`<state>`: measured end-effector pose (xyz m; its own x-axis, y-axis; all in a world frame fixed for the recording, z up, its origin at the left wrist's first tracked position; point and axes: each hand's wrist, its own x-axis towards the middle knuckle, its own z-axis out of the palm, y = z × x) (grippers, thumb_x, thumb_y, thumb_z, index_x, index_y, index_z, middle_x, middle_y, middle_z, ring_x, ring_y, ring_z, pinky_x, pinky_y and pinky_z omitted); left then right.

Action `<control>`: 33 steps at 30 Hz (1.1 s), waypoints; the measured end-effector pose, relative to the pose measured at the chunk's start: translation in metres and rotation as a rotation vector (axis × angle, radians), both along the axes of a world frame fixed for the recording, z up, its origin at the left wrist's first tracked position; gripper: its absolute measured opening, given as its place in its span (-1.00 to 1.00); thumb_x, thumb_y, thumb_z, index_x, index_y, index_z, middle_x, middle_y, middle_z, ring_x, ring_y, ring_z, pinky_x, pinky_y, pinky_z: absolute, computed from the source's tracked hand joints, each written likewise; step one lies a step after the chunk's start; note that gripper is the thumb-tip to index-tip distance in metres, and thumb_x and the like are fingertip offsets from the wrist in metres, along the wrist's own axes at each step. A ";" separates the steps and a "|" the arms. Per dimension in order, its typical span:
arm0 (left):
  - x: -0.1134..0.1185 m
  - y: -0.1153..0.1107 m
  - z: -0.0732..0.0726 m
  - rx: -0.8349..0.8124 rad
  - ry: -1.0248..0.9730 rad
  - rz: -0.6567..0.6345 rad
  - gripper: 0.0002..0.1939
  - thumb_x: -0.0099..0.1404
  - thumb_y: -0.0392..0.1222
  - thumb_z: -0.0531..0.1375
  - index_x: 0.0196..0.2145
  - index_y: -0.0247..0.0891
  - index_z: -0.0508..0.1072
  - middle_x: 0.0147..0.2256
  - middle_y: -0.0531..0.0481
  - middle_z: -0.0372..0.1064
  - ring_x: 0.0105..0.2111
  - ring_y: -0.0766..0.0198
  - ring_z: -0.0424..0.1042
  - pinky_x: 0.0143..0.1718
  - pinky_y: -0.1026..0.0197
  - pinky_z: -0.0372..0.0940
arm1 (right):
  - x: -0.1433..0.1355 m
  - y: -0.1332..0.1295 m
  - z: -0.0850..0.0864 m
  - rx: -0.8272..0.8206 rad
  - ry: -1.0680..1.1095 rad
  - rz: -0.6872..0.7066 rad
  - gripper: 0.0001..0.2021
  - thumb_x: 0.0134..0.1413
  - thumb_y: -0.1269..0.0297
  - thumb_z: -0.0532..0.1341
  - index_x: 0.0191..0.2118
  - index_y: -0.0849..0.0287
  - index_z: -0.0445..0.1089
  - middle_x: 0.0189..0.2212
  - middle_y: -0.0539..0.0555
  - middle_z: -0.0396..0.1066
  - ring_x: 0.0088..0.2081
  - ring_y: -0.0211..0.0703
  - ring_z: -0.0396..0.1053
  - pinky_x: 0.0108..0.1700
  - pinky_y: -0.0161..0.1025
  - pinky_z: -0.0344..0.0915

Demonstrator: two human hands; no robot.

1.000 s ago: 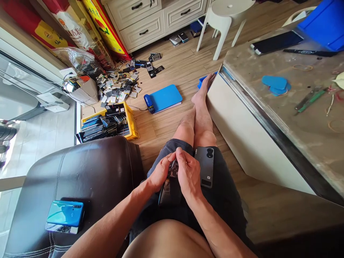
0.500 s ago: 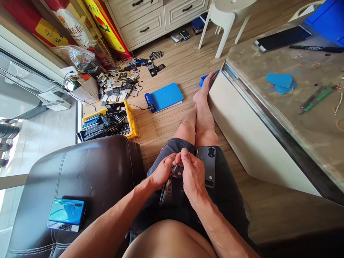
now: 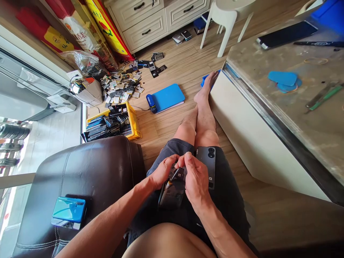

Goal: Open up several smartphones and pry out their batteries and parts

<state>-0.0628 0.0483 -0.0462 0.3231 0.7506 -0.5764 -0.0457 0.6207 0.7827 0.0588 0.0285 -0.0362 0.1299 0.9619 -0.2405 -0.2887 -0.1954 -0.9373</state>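
Note:
An opened phone (image 3: 172,197) rests on my lap with its dark inner parts showing. My left hand (image 3: 163,171) is closed round its upper left side. My right hand (image 3: 197,177) is closed over its upper right side, the fingertips pinched close to the left hand's; what they pinch is hidden. A thin tool (image 3: 175,174), metal with a yellowish part, lies slantwise over the phone below the fingertips. Beside my right hand, a dark grey phone back cover (image 3: 211,161) with a round camera area lies on my thigh.
A blue phone (image 3: 69,209) lies on the brown leather seat (image 3: 94,168) at left. On the floor are a yellow crate (image 3: 135,125) of phone parts, loose batteries (image 3: 120,86) and a blue pad (image 3: 168,97). At right, a table (image 3: 258,68) holds tools and a black phone (image 3: 287,34).
My right hand has shifted slightly down and right, baring more of the thin tool and the phone's inside. The whole view has moved a little; my left hand keeps its place.

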 end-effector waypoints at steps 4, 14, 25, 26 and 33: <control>0.001 -0.001 -0.001 -0.017 -0.015 -0.029 -0.68 0.38 0.07 0.09 -0.39 -0.21 0.30 -0.40 0.10 0.18 -0.34 0.28 0.15 -0.23 0.25 0.23 | 0.005 -0.002 0.001 0.023 -0.003 0.001 -0.50 0.41 -0.09 0.09 -0.49 0.12 0.35 -0.52 -0.03 0.37 -0.40 -0.18 0.32 -0.26 -0.26 0.23; 0.006 0.000 0.004 -0.016 -0.002 -0.038 -0.68 0.37 0.06 0.14 -0.36 -0.25 0.45 -0.37 0.06 0.33 -0.29 0.25 0.23 -0.17 0.24 0.24 | 0.011 -0.014 0.005 0.067 -0.018 -0.028 -0.51 0.43 -0.08 0.07 -0.47 0.11 0.35 -0.50 -0.02 0.40 -0.38 -0.16 0.36 -0.24 -0.26 0.26; 0.008 0.000 0.010 -0.341 -0.104 0.096 -0.53 0.24 0.26 0.22 -0.38 -0.27 0.48 -0.52 -0.06 0.45 -0.52 0.16 0.44 -0.41 0.13 0.37 | 0.022 0.028 0.006 -0.031 -0.293 0.279 -0.62 0.35 -0.03 0.16 -0.40 0.12 0.42 -0.51 -0.06 0.38 -0.42 -0.20 0.31 -0.35 -0.31 0.18; 0.008 0.000 0.013 -0.379 -0.128 0.105 -0.54 0.23 0.25 0.23 -0.38 -0.27 0.49 -0.53 -0.06 0.45 -0.53 0.16 0.44 -0.42 0.13 0.38 | 0.021 0.029 0.007 -0.043 -0.298 0.279 -0.61 0.35 -0.04 0.15 -0.40 0.12 0.43 -0.50 -0.06 0.39 -0.43 -0.19 0.32 -0.34 -0.31 0.19; 0.002 -0.010 0.013 -0.406 -0.126 0.199 -0.51 0.24 0.27 0.27 -0.36 -0.28 0.50 -0.49 0.01 0.43 -0.45 0.21 0.41 -0.32 0.17 0.36 | 0.015 0.020 0.030 -0.072 -0.401 0.281 -0.50 0.42 -0.08 0.03 -0.39 0.10 0.52 -0.50 0.00 0.50 -0.42 -0.13 0.42 -0.31 -0.26 0.25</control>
<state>-0.0611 0.0383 -0.0329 0.2820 0.5269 -0.8017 -0.2743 0.8451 0.4589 0.0738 0.0485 -0.0058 -0.0360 0.9559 -0.2915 0.1649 -0.2821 -0.9451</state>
